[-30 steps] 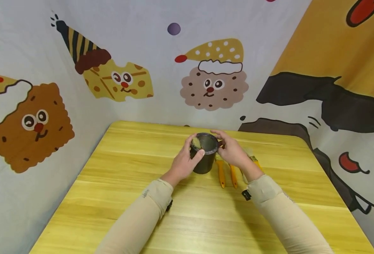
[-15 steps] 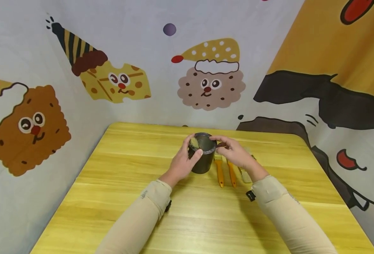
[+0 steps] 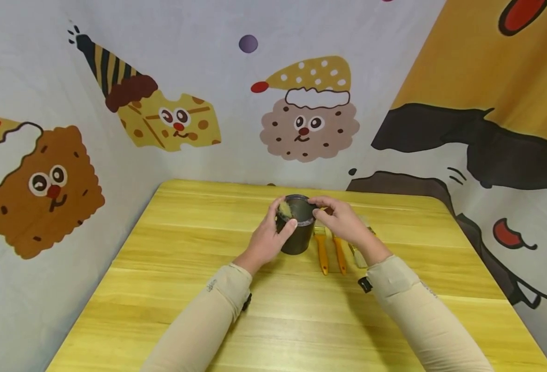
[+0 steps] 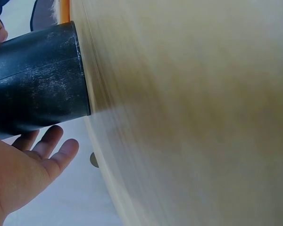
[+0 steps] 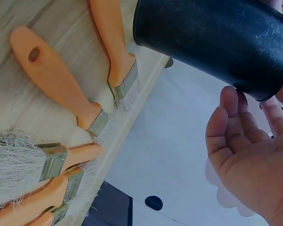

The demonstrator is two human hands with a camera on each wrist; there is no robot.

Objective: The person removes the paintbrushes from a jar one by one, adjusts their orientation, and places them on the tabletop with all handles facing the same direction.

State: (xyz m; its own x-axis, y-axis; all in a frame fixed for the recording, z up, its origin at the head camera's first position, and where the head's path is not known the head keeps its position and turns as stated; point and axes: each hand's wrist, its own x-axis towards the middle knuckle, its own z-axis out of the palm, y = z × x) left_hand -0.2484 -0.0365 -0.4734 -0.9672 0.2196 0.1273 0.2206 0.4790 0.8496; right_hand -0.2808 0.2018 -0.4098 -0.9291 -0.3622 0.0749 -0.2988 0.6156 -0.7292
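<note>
A black cylindrical pot (image 3: 296,240) stands upright on the wooden table, its mouth facing up. My left hand (image 3: 266,240) grips it from the left, thumb at the front of the rim, fingers round the far side. A fuzzy yellowish piece (image 3: 284,208) shows at the left rim beside those fingers; its kind is unclear. On the right, my right hand (image 3: 345,222) holds the rim between thumb and forefinger. In the right wrist view, the other fingers of that hand curve loosely beside the scuffed pot wall (image 5: 217,37).
Several paintbrushes with orange handles lie to the right of the pot, among them one brush (image 3: 322,253) close to it and another brush (image 5: 56,77) alongside. Bristles reach near the far table edge (image 5: 132,113). A printed cloth wall (image 3: 199,170) rises behind the table.
My right hand has shifted slightly left over the rim, its thumb and forefinger now on it. The left hand keeps its grip, and the pot stays in place.
</note>
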